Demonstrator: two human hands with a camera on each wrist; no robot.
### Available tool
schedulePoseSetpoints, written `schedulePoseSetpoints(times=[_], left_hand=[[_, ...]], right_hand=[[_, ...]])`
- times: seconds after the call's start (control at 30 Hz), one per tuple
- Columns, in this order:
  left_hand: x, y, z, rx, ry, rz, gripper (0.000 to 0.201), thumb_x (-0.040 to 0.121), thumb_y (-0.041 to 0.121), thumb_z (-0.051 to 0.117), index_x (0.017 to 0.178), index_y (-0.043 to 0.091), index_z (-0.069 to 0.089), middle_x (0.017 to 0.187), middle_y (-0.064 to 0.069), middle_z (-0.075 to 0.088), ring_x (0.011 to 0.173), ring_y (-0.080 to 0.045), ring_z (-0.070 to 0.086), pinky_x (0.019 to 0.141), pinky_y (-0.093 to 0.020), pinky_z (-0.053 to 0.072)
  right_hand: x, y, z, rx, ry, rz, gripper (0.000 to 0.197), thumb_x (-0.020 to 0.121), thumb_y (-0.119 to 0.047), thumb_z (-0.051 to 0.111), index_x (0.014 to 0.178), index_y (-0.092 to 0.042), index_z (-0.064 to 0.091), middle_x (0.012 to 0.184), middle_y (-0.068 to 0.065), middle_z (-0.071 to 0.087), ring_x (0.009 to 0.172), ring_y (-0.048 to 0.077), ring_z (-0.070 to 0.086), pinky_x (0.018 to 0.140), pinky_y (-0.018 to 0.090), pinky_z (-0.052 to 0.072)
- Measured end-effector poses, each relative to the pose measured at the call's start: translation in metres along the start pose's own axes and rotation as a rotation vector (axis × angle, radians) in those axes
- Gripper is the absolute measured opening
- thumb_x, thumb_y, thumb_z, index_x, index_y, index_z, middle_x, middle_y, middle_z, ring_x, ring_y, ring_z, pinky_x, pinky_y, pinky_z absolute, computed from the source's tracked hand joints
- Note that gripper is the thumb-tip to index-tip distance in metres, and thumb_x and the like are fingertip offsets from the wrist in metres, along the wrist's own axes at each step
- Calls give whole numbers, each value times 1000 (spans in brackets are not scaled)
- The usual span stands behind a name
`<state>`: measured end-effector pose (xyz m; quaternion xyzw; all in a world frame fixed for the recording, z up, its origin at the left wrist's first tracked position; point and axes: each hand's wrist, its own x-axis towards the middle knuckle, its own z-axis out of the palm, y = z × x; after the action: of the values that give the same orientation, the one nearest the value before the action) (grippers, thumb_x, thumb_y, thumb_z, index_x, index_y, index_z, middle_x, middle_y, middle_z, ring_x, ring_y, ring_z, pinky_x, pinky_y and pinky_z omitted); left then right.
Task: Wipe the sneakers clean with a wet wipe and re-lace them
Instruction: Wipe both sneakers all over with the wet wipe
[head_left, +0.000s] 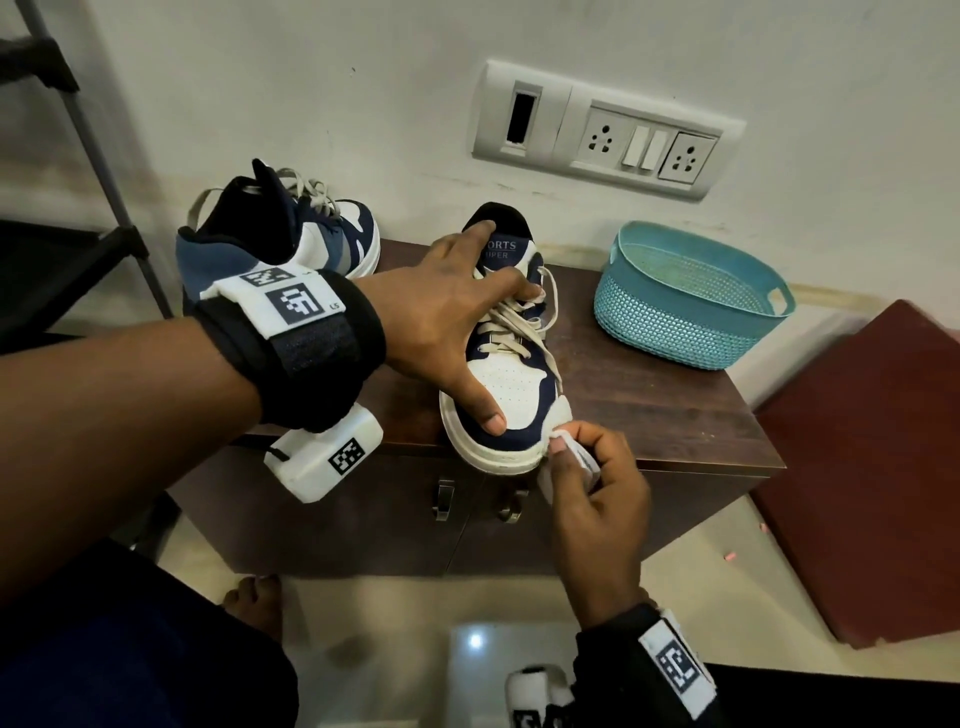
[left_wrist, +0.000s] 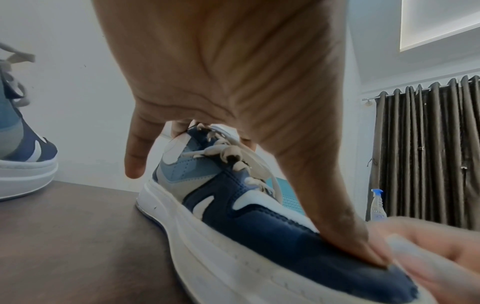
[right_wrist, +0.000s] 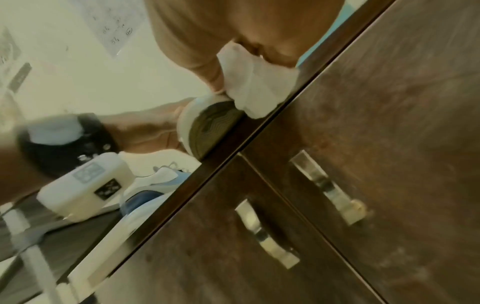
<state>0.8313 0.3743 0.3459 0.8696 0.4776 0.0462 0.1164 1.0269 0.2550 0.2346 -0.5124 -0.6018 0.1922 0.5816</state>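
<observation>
A: Where is the sneaker being cleaned?

B: The near sneaker (head_left: 511, 364) sits on the dark wooden cabinet (head_left: 675, 415), toe over the front edge. The left hand (head_left: 441, 317) is spread across it, fingers straight on the tongue and laces, thumb pressing the navy toe panel.

A: And the wipe?

B: The right hand (head_left: 597, 488) pinches the folded wet wipe (head_left: 569, 457) and holds it against the white sole rim at the toe.

A: The other shoe?

B: The second sneaker (head_left: 291, 234) stands behind the left wrist, still laced; a teal basket (head_left: 685, 312) is to the right
</observation>
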Motion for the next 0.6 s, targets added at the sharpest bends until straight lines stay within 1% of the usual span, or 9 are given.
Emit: schedulePoseSetpoints(times=[0.1, 0.13, 0.17, 0.27, 0.3, 0.4, 0.47, 0.53, 0.6], left_hand=[[0, -1, 1, -1, 1, 7, 134, 36, 90, 75, 150, 50, 18, 165, -7, -14, 154, -36, -7, 123, -58, 19], [0, -2, 1, -2, 1, 7, 134, 36, 91, 75, 150, 50, 18, 165, -7, -14, 154, -36, -7, 122, -58, 19], [0, -1, 1, -2, 1, 3, 134, 35, 91, 75, 150, 50, 18, 165, -7, -14, 154, -37, -7, 122, -58, 20], [0, 0, 1, 2, 4, -4, 134, 36, 89, 76, 150, 49, 19, 165, -9, -14, 154, -37, -6, 123, -56, 19], [0, 1, 1, 3, 5, -1, 134, 36, 89, 76, 150, 49, 18, 165, -10, -14, 154, -38, -6, 123, -56, 19], [0, -1, 1, 3, 12, 3, 134, 36, 90, 75, 150, 49, 18, 165, -9, -15, 154, -37, -7, 122, -54, 18], [0, 0, 2, 4, 8, -10, 133, 38, 89, 76, 150, 49, 17, 165, -9, -16, 154, -38, -8, 122, -56, 19], [0, 2, 3, 11, 7, -34, 134, 38, 91, 74, 150, 49, 16, 165, -9, -17, 153, -40, -9, 121, -61, 22], [0, 3, 2, 19, 0, -44, 135, 36, 93, 71, 151, 48, 15, 164, -10, -18, 152, -42, -10, 120, -63, 22]], right_hand=[[-13, -15, 5, -105, -162, -267, 24, 88, 12, 63, 95, -10, 69, 95, 0, 62, 91, 18, 61, 78, 27, 48], [-13, -13, 3, -122, -182, -308, 27, 85, 16, 62, 95, -9, 70, 95, 1, 63, 91, 18, 61, 79, 26, 48], [-7, -8, 1, -109, -152, -273, 31, 85, 17, 62, 94, -11, 70, 94, 0, 64, 89, 16, 62, 77, 25, 48], [3, -1, 0, -53, 42, -16, 32, 91, 8, 66, 91, -24, 69, 92, -3, 67, 86, 9, 65, 75, 22, 46], [1, -2, 0, -55, 23, -41, 31, 90, 9, 66, 93, -22, 69, 93, -2, 67, 87, 10, 65, 76, 23, 46], [-13, -10, -1, -124, -192, -296, 36, 80, 24, 64, 96, -7, 71, 96, 1, 65, 93, 18, 65, 80, 30, 51], [-6, -6, -5, -94, -185, -273, 39, 79, 25, 65, 94, -11, 72, 94, 1, 66, 89, 16, 65, 76, 30, 52], [-1, -4, -3, -44, -43, -142, 38, 84, 20, 66, 90, -18, 71, 90, 1, 65, 82, 9, 64, 71, 23, 50], [-5, -9, 2, -70, -93, -206, 37, 82, 21, 64, 93, -14, 73, 92, 1, 65, 87, 12, 63, 73, 24, 48]])
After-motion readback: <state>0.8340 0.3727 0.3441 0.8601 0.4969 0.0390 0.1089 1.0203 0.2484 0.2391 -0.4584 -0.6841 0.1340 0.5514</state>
